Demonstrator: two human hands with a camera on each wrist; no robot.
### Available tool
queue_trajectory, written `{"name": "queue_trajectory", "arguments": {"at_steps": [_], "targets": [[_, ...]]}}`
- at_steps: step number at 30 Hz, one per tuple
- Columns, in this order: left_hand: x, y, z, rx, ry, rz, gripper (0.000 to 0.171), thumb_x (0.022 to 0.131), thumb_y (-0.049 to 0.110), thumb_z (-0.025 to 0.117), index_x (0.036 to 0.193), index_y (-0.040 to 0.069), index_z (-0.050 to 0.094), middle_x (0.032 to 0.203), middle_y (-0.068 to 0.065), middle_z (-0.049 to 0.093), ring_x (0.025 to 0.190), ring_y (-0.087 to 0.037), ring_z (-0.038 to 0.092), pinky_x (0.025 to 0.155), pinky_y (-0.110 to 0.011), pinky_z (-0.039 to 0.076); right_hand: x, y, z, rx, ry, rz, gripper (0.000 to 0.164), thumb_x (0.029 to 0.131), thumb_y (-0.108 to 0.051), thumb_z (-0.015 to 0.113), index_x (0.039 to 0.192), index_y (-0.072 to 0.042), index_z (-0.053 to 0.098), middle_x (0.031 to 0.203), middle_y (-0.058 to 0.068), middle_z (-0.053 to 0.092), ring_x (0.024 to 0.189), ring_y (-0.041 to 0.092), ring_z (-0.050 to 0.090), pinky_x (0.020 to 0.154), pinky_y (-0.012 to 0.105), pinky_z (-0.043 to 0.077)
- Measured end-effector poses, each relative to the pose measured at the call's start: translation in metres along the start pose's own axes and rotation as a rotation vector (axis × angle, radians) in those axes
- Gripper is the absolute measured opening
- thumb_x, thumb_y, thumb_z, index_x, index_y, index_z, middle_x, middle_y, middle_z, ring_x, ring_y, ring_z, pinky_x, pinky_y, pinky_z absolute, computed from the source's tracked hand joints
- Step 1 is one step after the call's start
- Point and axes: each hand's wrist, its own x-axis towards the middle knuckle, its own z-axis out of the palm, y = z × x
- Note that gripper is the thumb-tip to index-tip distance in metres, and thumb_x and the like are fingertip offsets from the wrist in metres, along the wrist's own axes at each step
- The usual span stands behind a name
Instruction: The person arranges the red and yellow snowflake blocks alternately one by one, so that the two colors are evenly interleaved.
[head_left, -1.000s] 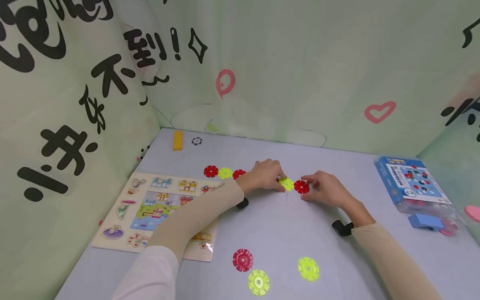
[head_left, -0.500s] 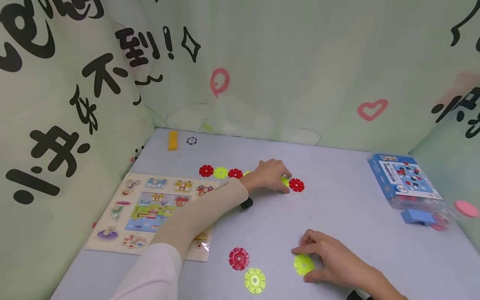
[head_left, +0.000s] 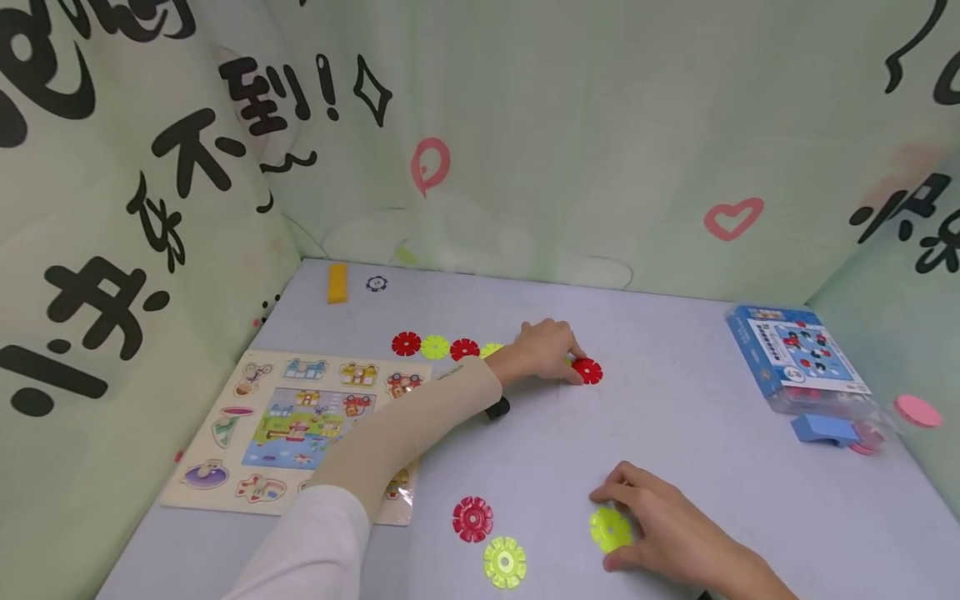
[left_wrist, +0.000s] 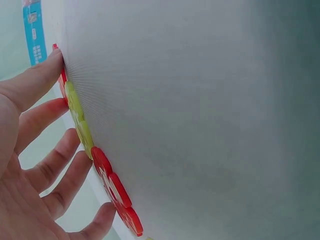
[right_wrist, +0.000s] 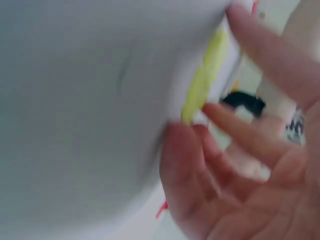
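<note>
In the head view my left hand (head_left: 542, 353) reaches to the right end of a row of plastic snowflake discs. Its thumb and index finger pinch the end red snowflake disc (head_left: 588, 371). In the left wrist view a yellow-green disc (left_wrist: 79, 117) and another red disc (left_wrist: 114, 190) lie along the row, under my other fingers. Nearer the front, my right hand (head_left: 663, 525) holds a yellow-green snowflake disc (head_left: 610, 530) by its edges, thumb on one side and fingers on the other. The right wrist view shows that disc (right_wrist: 204, 75) edge-on and blurred.
A loose red disc (head_left: 472, 519) and a yellow-green disc (head_left: 505, 562) lie at the front. A picture puzzle board (head_left: 217, 454) is under the left forearm. A blue box (head_left: 802, 354) and blue block (head_left: 823, 429) stand right; a yellow block (head_left: 337, 283) sits far left.
My right hand has left the row's end red disc and come down to the front yellow-green disc, taking hold of it. My left fingers have shifted from a yellow-green disc to the red one.
</note>
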Motion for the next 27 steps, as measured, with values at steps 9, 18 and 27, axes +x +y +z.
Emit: {"name": "queue_trajectory", "arguments": {"at_steps": [9, 18, 27], "targets": [[0.002, -0.001, 0.001, -0.001, -0.003, -0.012, 0.042, 0.076, 0.051, 0.072, 0.117, 0.040, 0.066, 0.108, 0.012, 0.058, 0.102, -0.008, 0.048, 0.095, -0.053, 0.040, -0.003, 0.004, -0.003, 0.081, -0.060, 0.038, 0.046, 0.062, -0.048, 0.083, 0.099, -0.028, 0.066, 0.097, -0.014, 0.055, 0.075, 0.002, 0.049, 0.062, 0.015, 0.048], [0.000, 0.000, 0.001, -0.001, 0.001, -0.003, 0.042, 0.077, 0.052, 0.072, 0.116, 0.039, 0.066, 0.108, 0.011, 0.058, 0.101, -0.008, 0.048, 0.094, -0.051, 0.040, -0.006, -0.007, -0.004, 0.007, -0.111, 0.025, 0.042, 0.065, -0.037, 0.083, 0.104, -0.028, 0.071, 0.094, -0.017, 0.057, 0.078, 0.002, 0.050, 0.068, 0.018, 0.050], [-0.001, 0.004, -0.002, 0.004, -0.016, -0.032, 0.042, 0.077, 0.051, 0.072, 0.117, 0.040, 0.066, 0.109, 0.012, 0.057, 0.101, -0.008, 0.047, 0.094, -0.049, 0.040, 0.031, 0.047, -0.037, -0.103, 0.165, 0.014, 0.043, 0.063, -0.036, 0.084, 0.103, -0.023, 0.071, 0.085, -0.016, 0.060, 0.074, 0.003, 0.052, 0.063, 0.018, 0.045]]}}
